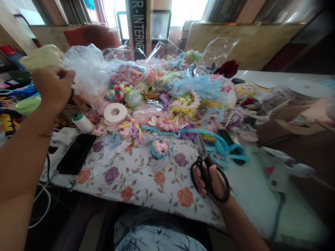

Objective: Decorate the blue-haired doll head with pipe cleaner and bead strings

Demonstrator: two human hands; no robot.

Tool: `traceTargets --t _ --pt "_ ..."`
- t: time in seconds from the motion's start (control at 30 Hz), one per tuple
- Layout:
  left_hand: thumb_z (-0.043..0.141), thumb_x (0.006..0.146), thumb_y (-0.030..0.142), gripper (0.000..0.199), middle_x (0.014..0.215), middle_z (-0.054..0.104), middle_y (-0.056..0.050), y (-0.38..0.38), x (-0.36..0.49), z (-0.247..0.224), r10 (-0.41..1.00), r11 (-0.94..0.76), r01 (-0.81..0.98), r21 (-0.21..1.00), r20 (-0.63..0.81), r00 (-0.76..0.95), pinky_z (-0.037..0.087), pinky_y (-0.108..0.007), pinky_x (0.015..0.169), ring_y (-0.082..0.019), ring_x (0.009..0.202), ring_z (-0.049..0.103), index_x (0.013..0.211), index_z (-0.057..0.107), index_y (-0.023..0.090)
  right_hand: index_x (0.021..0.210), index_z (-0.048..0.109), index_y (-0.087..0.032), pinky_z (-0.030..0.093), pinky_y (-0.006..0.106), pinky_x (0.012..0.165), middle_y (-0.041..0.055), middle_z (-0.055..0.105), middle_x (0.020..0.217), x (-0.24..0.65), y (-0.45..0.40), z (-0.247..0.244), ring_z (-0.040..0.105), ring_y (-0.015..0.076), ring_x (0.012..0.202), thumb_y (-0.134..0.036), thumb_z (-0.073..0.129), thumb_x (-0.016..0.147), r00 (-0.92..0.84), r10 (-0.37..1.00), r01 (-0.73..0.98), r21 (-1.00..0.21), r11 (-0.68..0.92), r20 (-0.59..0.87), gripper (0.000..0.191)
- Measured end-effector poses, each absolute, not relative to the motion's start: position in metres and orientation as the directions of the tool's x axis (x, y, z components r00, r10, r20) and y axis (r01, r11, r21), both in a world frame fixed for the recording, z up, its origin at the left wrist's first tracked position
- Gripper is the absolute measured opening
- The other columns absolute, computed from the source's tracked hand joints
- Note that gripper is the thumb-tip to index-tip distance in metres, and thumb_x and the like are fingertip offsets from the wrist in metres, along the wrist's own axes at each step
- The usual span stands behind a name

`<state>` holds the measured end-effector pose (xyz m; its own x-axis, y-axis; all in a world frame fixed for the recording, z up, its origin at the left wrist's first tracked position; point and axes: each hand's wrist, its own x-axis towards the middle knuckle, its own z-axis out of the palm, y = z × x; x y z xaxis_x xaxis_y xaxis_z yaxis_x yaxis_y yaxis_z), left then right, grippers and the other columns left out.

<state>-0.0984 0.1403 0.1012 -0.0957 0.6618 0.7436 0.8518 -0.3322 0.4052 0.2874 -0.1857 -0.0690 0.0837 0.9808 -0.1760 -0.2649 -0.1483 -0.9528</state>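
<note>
My left hand (53, 87) reaches out to the far left with its fingers curled and thumb pressed in. It is beside a crumpled clear plastic bag (87, 71) and just below a pale yellow, bag-like piece (42, 57). What its fingers pinch, if anything, is hidden. Low over the flowered cloth, my right hand (214, 183) holds black-handled scissors (201, 148), blades pointing away from me and nearly together. Left of the blades lies a small doll head (160, 147) with blue hair, apparently in clear wrapping. A fuzzy light-blue strip (222, 146) lies right of the scissors.
A heap of pastel lace and trims (183, 101) spreads across the back. A roll of white ribbon (115, 112), a thread spool (82, 122) and a black phone (75, 153) are at left. At right are a glue gun (277, 167) and a cardboard box (280, 125), with another person's hand (320, 111) nearby.
</note>
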Motion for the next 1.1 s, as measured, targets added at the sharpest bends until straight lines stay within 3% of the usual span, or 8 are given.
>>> traceTargets --t 0.1,0.2,0.33,0.43,0.5,0.83,0.93,1.1 --pt "0.067 0.082 0.028 0.025 0.097 0.073 -0.002 0.095 -0.055 0.084 0.711 -0.521 0.773 0.363 0.686 0.157 0.044 -0.032 0.095 -0.018 0.092 0.062 0.102 0.073 0.013 0.067 0.047 -0.021 0.031 0.021 0.032 -0.0064 0.042 0.048 0.291 -0.188 -0.063 0.035 0.0076 0.032 -0.077 0.045 0.08 0.134 0.96 -0.124 -0.966 -0.228 -0.244 0.057" --pt "0.073 0.076 0.028 0.029 0.102 0.073 -0.003 0.059 -0.02 0.053 0.71 -0.702 0.585 0.406 0.454 0.538 0.043 -0.034 0.097 -0.023 0.097 0.064 0.105 0.073 0.021 0.068 0.052 -0.021 0.033 0.024 0.035 -0.0057 0.044 0.045 0.302 -0.19 -0.052 0.041 0.0111 0.033 -0.068 0.051 0.082 0.307 0.898 0.236 -0.889 -0.394 -0.316 0.049" --pt "0.062 0.077 0.012 0.05 0.132 0.061 -0.006 0.034 0.018 0.012 0.473 -0.833 0.365 0.416 0.192 0.86 0.041 -0.039 0.103 -0.027 0.123 0.054 0.125 0.063 0.028 0.071 0.062 -0.02 0.039 0.028 0.049 0.0044 0.063 0.059 0.317 -0.191 -0.045 0.06 0.0215 0.055 -0.052 0.056 0.081 0.408 0.904 0.766 -0.492 -0.414 -0.125 0.034" --pt "0.056 0.068 0.001 0.072 0.143 0.051 -0.008 0.033 0.043 -0.007 0.297 -0.879 0.235 0.414 0.092 0.95 0.039 -0.039 0.107 -0.027 0.132 0.046 0.136 0.053 0.027 0.079 0.067 -0.017 0.038 0.03 0.055 0.0117 0.071 0.075 0.318 -0.191 -0.047 0.066 0.0267 0.067 -0.043 0.054 0.084 0.416 0.907 0.891 -0.171 -0.422 -0.068 0.029" --pt "0.055 0.064 -0.001 0.077 0.143 0.05 -0.009 0.037 0.057 -0.014 0.252 -0.893 0.21 0.397 0.054 0.966 0.04 -0.039 0.106 -0.028 0.133 0.046 0.136 0.052 0.025 0.086 0.068 -0.016 0.038 0.03 0.056 0.0132 0.073 0.079 0.316 -0.191 -0.05 0.067 0.0278 0.069 -0.042 0.054 0.086 0.4 0.916 0.91 -0.1 -0.402 -0.044 0.029" --pt "0.063 0.062 0.01 0.071 0.124 0.064 -0.009 0.036 0.076 -0.018 0.328 -0.851 0.318 0.418 -0.051 0.943 0.047 -0.035 0.093 -0.03 0.115 0.059 0.131 0.055 0.025 0.103 0.072 -0.015 0.049 0.039 0.072 0.0153 0.072 0.092 0.33 -0.187 -0.06 0.066 0.0301 0.084 -0.044 0.053 0.091 0.293 0.907 0.955 -0.144 -0.261 0.301 0.036" --pt "0.071 0.064 0.024 0.066 0.119 0.066 -0.012 0.017 0.063 -0.026 0.499 -0.771 0.462 0.439 -0.034 0.866 0.05 -0.039 0.086 -0.034 0.109 0.062 0.128 0.056 0.021 0.102 0.071 -0.014 0.051 0.043 0.082 0.0155 0.071 0.098 0.325 -0.187 -0.056 0.065 0.0305 0.092 -0.041 0.052 0.092 0.267 0.864 0.947 -0.284 -0.152 0.426 0.034" --pt "0.065 0.076 0.027 0.057 0.122 0.066 -0.014 -0.024 0.047 -0.045 0.728 -0.612 0.594 0.522 0.079 0.681 0.052 -0.044 0.088 -0.034 0.11 0.063 0.131 0.052 0.019 0.117 0.06 -0.015 0.054 0.041 0.082 0.0147 0.068 0.105 0.288 -0.171 -0.057 0.067 0.0273 0.093 -0.04 0.055 0.092 0.217 0.881 0.848 -0.527 0.042 0.42 0.035"
